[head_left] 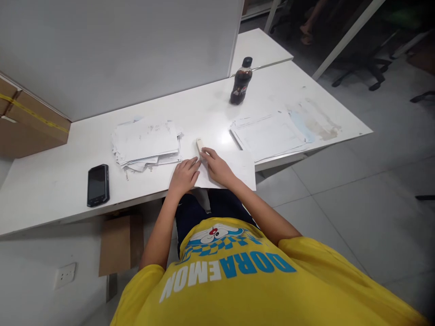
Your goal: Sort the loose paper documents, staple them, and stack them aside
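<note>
On the desk in front of me lies a small cream-coloured oblong object [200, 145]; its exact kind is not clear. My right hand [217, 168] has its fingertips on the near end of that object, the fingers bent, with the palm over a white sheet of paper [243, 170]. This sheet lies at the desk's front edge and overhangs it slightly. My left hand [184, 175] rests flat by the sheet's left side, fingers stretched towards the cream object and close to my right fingertips.
A messy paper stack [146, 142] lies left of my hands, a second stack [268, 133] to the right. A black rugged phone [98, 185] sits near the front edge. A dark drink bottle [241, 81] stands behind. Cardboard boxes [30, 122] are at far left.
</note>
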Motion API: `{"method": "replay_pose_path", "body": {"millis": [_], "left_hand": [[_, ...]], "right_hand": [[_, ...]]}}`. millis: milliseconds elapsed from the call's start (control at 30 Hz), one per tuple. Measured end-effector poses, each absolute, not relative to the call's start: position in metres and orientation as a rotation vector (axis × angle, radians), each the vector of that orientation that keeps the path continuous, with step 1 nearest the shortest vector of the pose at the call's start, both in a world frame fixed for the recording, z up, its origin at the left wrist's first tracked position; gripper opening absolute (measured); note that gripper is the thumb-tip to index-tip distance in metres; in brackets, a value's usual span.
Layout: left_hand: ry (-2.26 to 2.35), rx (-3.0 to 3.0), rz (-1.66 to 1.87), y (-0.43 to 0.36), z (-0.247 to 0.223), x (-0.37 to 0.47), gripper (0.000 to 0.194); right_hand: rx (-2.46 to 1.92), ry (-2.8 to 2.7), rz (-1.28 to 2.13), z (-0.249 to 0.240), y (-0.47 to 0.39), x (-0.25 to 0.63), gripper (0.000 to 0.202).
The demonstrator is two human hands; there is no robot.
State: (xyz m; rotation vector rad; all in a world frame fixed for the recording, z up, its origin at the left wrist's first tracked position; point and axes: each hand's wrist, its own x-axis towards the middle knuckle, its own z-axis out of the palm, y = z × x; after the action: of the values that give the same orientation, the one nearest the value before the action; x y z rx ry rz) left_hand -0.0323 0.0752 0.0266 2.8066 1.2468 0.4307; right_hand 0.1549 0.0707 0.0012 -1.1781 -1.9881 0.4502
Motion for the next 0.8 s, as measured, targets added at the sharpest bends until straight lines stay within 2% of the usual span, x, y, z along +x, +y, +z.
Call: {"method": "replay_pose_path", "body": {"millis": [267, 600, 800], "left_hand": [[1.365, 2.776, 0.461, 0.076, 0.025, -0.03, 0.033], [1.393, 2.752, 0.543, 0.074, 0.023, -0.03, 0.036], [1.55, 2.698, 0.547, 0.071, 0.023, -0.03, 0.029]], "right_hand": [[-1.037, -2.029, 0.459, -0.002, 0.082, 0.137, 0.044], [-1.163, -1.904, 0.391, 0.016, 0.091, 0.128, 0.024], [-1.344, -2.028, 0.357, 0.033, 0.095, 0.114, 0.023]]}}
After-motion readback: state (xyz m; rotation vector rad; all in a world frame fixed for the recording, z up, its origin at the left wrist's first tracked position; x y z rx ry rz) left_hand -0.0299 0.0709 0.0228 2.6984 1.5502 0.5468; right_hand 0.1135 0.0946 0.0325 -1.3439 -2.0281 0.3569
